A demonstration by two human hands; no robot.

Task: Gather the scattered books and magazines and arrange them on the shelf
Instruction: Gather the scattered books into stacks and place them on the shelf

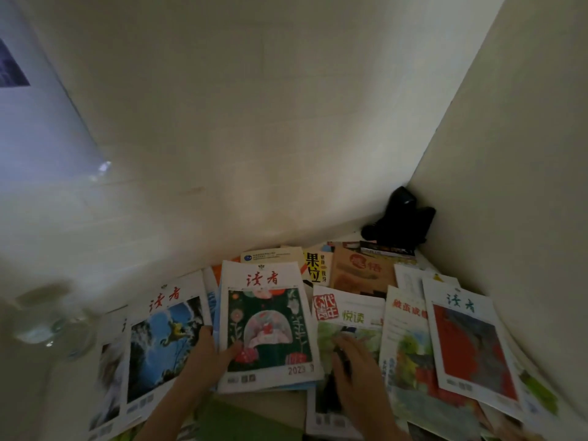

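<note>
Black plush toy [399,218] in corner, glass vase [47,319] beside magazines [267,326]

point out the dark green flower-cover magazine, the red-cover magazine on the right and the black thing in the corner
dark green flower-cover magazine [269,326]: head view, on the middle of its cover picture.
red-cover magazine [471,345]: head view, on the red part of its cover.
black thing [401,219]: head view, on the middle of its dark body.

left hand [203,354] grips floral magazine [269,329] | right hand [356,370] rests on green magazine [350,326]
</note>
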